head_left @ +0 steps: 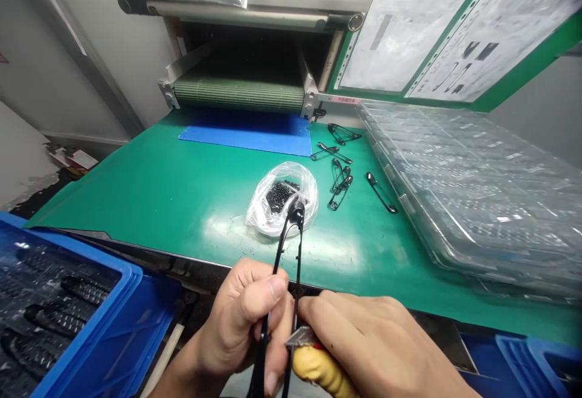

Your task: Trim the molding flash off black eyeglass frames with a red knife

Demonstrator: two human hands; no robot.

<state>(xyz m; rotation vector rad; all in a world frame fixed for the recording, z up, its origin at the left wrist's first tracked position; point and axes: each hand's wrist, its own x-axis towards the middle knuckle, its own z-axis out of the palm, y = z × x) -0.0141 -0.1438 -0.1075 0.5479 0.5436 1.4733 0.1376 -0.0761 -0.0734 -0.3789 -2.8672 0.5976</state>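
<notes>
My left hand grips a long, narrow black looped frame, holding it upright with its rounded end pointing away from me. The fingers are wrapped around its lower part. In my right hand is a knife; its short metal blade lies against one of the frame's long sides, and its handle is hidden in the fist. A yellow cover wraps the right thumb. Beyond the frame's rounded end stands a clear plastic bag with small black scraps in it.
Several similar black frames lie on the green table. Clear trays are stacked at the right. A blue board lies before a green conveyor belt. A blue crate with trays of black parts stands lower left.
</notes>
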